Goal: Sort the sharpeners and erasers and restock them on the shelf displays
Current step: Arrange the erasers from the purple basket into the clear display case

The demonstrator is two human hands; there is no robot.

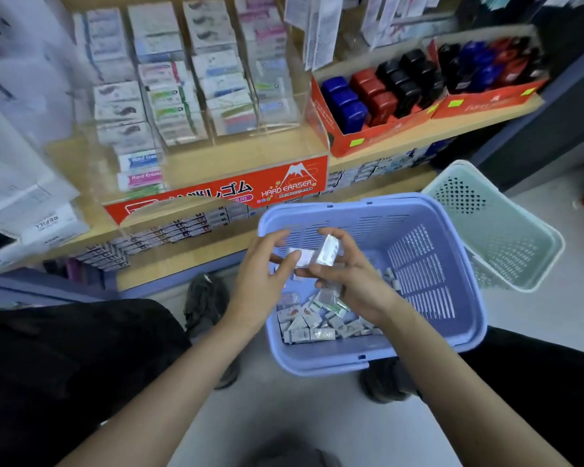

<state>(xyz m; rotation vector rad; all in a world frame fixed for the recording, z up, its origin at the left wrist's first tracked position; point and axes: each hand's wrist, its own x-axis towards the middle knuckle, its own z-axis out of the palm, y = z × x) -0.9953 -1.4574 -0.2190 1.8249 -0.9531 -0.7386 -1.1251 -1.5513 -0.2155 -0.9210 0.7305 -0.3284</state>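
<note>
At the far left, white paper packs lie on the wooden shelf. Next to them stands a clear display with several compartments, and boxed erasers fill them in rows. On its front is a red sign with the words "HARD ERASER". Under the shelf board there are more small boxes, too blurred to read.

In the middle, over the blue basket, both hands meet. The left hand pinches a small wrapped eraser between thumb and fingers, and the eraser lies nearly flat. The right hand grips a second eraser with its fingertips; this one stands tilted and touches the first. Whether the right hand holds more packets under its fingers I cannot tell. The blue basket stands on the pale floor between two dark shoes, and a heap of loose erasers lies in its near corner, below the hands.

To the right on the shelf, a red box holds blue, red and black sharpeners in rows. A second red box just beside it holds the same colours. Below them, a green basket leans tilted, touching the blue basket at the far right corner
</note>
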